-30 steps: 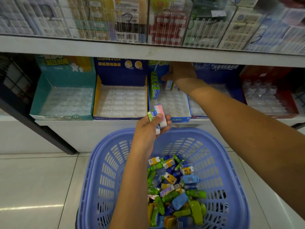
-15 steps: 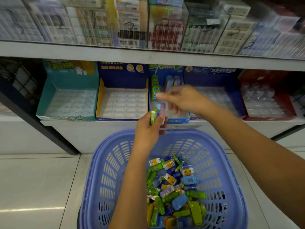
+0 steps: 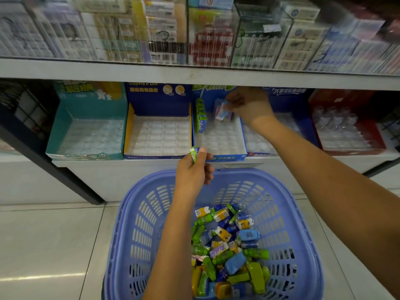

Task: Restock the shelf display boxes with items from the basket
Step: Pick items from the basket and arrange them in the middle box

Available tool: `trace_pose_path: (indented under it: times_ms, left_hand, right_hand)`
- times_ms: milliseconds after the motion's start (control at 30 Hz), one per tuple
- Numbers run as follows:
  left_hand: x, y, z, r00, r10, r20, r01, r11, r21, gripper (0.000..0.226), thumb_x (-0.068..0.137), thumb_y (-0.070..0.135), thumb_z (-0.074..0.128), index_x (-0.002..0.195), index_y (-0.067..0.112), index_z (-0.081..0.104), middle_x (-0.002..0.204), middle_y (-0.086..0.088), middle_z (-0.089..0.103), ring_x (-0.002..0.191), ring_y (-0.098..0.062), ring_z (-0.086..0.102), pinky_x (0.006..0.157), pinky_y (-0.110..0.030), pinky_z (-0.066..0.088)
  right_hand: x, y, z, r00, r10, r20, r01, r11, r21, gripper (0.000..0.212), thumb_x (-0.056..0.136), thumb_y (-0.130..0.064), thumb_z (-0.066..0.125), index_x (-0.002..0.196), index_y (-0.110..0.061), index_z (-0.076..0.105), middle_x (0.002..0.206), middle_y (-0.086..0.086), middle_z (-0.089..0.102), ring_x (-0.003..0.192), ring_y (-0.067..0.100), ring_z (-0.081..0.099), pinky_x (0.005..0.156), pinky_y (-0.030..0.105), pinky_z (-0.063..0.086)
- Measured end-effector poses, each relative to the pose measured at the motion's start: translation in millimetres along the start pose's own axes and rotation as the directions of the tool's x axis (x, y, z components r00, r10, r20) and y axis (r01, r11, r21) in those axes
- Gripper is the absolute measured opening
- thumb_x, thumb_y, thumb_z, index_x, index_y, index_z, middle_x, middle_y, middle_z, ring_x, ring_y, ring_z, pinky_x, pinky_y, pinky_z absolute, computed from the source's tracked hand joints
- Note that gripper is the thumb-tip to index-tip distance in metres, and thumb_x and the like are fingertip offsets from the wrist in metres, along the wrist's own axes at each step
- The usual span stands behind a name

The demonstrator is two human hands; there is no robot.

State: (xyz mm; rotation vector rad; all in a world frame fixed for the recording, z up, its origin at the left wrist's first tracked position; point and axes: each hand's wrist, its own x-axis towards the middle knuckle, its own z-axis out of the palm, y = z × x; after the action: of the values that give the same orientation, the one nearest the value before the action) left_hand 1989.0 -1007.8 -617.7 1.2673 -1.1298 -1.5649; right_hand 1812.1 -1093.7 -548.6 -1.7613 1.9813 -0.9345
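Right hand (image 3: 251, 106) back in box (image 3: 225, 158), pinching glossy packet (image 3: 223, 110); left hand (image 3: 192, 172) pinching green packet (image 3: 194, 154).

Low gap between the upper shelf edge (image 3: 194, 74) and the display boxes beneath, reachable from the front only. Inside the blue box (image 3: 242, 137), blocked along the left wall by a standing row of green packs (image 3: 200, 118), and at the back by the right hand (image 3: 249, 105) pinching a pale pack (image 3: 223, 110). Open over the bare tray cells in front of that hand and right of the row. Partly barred at the front lip by the left hand (image 3: 192, 169) gripping a single green pack (image 3: 194, 153). Open from above into the basket (image 3: 255, 174), walled all round by its rim. Closed at far left by a dark slanting post (image 3: 71, 182).
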Motion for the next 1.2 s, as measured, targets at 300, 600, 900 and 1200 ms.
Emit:
trace_pose_path:
  times_ms: [300,600,900,1200]
  left_hand:
    - [5.0,1.6,-7.4,0.998,-0.048,0.043,0.049,0.998,-0.027,0.035,0.099,0.034,0.044,0.089,0.01,0.068,0.051,0.009,0.055,0.043,-0.004,0.046,0.04,-0.017,0.037]
    - [6.8,5.3,-11.2,0.98,-0.162,0.115,0.186,0.952,-0.243,0.051,0.099,0.048,0.035,0.088,0.011,0.069,0.054,0.003,0.051,0.042,-0.007,0.037,0.037,-0.017,0.029]
    - [2.7,7.3,-13.0,0.958,-0.13,0.255,0.219,0.908,-0.358,0.044,0.097,0.027,0.028,0.082,0.005,0.063,0.056,-0.001,0.047,0.041,-0.008,0.027,0.034,-0.018,0.019]
    - [-2.3,12.8,-10.2,0.963,0.267,-0.043,-0.24,0.917,0.318,0.033,0.102,0.026,0.036,0.12,0.015,0.061,0.115,-0.001,0.066,0.104,-0.015,0.06,0.086,-0.023,0.048]
  right_hand:
    - [23.2,16.7,6.6,0.996,-0.052,0.077,0.053,0.999,-0.006,0.022,0.084,-0.014,0.069,0.105,-0.006,0.067,0.108,0.01,0.068,0.092,0.009,0.057,0.069,0.008,0.042]
    - [3.1,26.3,21.7,0.965,-0.238,0.111,0.262,0.854,-0.449,0.031,0.093,-0.018,0.054,0.121,-0.007,0.063,0.13,0.016,0.052,0.122,0.032,0.044,0.098,0.034,0.038]
    - [-75.4,-6.7,21.1,0.954,-0.171,0.247,0.116,0.969,0.22,0.021,0.088,-0.024,0.064,0.108,-0.03,0.065,0.093,-0.018,0.064,0.085,0.002,0.061,0.078,0.018,0.048]
    - [-56.8,-13.1,8.6,0.999,-0.053,0.004,0.045,0.887,0.459,0.019,0.075,-0.006,0.075,0.084,-0.019,0.064,0.081,-0.009,0.066,0.07,-0.004,0.063,0.07,0.011,0.051]
